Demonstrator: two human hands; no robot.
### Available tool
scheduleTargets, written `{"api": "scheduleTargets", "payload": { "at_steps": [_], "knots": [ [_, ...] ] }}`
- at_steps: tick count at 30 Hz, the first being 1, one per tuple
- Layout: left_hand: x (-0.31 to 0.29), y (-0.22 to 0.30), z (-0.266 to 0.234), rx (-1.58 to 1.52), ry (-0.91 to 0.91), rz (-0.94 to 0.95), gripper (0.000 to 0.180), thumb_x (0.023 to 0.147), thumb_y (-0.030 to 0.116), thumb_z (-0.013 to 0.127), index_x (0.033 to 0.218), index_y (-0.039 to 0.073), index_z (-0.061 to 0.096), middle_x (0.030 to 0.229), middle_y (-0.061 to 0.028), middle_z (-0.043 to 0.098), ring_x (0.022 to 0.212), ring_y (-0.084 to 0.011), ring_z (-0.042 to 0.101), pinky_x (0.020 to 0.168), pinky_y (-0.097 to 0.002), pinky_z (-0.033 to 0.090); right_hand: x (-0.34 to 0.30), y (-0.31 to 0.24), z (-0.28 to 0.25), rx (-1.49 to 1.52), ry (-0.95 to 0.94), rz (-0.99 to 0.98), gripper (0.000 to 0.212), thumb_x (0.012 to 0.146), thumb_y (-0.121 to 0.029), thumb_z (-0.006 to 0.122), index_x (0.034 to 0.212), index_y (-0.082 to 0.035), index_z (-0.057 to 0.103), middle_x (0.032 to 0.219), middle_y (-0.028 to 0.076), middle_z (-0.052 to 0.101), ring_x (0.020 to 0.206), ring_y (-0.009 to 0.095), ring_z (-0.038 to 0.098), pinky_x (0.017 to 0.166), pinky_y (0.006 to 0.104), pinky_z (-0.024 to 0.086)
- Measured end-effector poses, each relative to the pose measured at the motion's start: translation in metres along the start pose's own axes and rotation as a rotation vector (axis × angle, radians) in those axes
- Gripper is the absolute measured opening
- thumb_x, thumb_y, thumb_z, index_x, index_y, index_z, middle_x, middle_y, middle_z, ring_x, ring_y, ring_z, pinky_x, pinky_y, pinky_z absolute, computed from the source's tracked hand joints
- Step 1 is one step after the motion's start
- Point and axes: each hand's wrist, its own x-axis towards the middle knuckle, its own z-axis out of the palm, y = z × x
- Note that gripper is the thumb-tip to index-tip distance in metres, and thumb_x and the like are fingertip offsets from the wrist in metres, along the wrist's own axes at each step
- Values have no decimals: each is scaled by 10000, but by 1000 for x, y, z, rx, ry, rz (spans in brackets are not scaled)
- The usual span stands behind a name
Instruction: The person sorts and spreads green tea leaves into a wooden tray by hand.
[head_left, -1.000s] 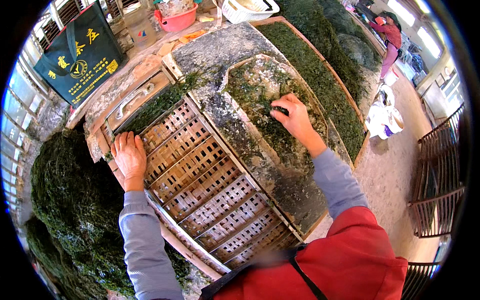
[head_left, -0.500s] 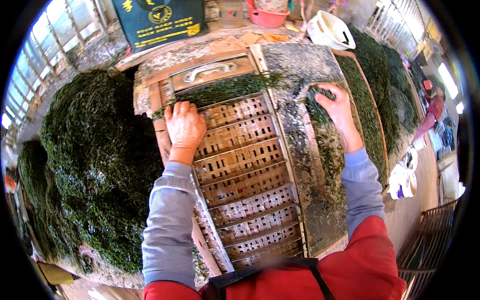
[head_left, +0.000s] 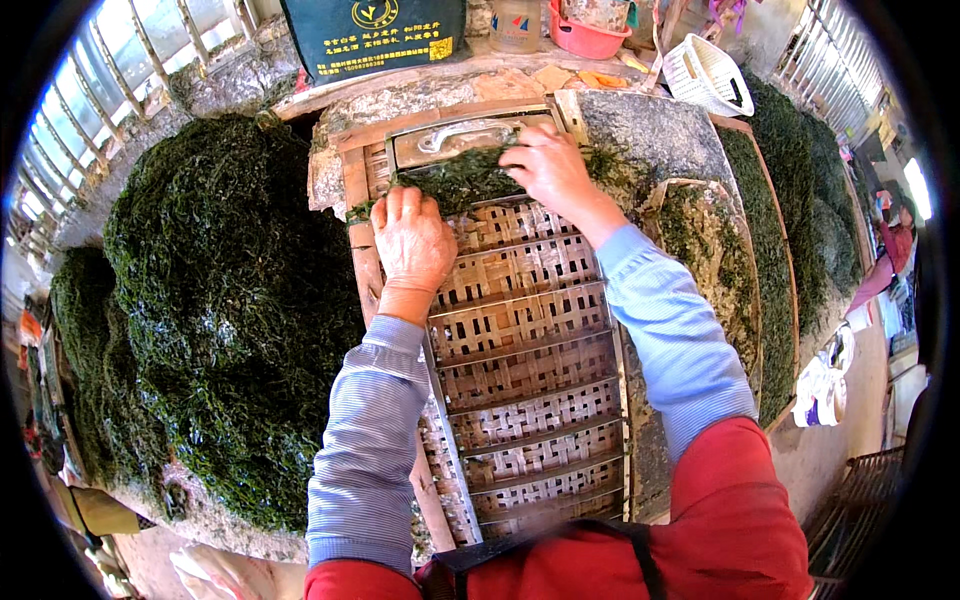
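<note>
We note that the big heap of dark green seaweed [head_left: 210, 310] at the left runs out of view at the rim, and the lower end of the woven bamboo mat [head_left: 520, 390] is cut off by our red apron. A thin, wet, tangled strip of seaweed [head_left: 455, 180] lies across the mat's far end, just below a metal handle [head_left: 465, 135]. Our left hand [head_left: 410, 240] rests flat at its near edge, fingers close together, while our right hand [head_left: 550, 170] presses on it with fingers curled; we cannot tell whether they pinch any.
</note>
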Motion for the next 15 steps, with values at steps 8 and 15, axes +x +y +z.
{"api": "scheduleTargets", "payload": {
  "at_steps": [8, 15],
  "knots": [
    [6, -3, 10, 108, -121, 126, 384, 748, 63, 525, 1125, 84, 595, 1177, -61, 550, 1266, -259, 349, 1065, -508, 182, -32, 12, -1, -48, 7, 47, 161, 774, -100, 583, 893, -138, 684, 893, 56, 607, 916, 232, 545, 893, 439, 383],
    [4, 6, 6, 139, -105, 5, 344, 719, 133, 568, 1050, 70, 639, 1123, -42, 585, 1254, -254, 362, 1054, -529, 136, -25, -33, 10, -80, 67, -132, 182, 848, -195, 526, 904, -65, 639, 964, 99, 603, 919, 269, 576, 941, 504, 359]
  ]
}}
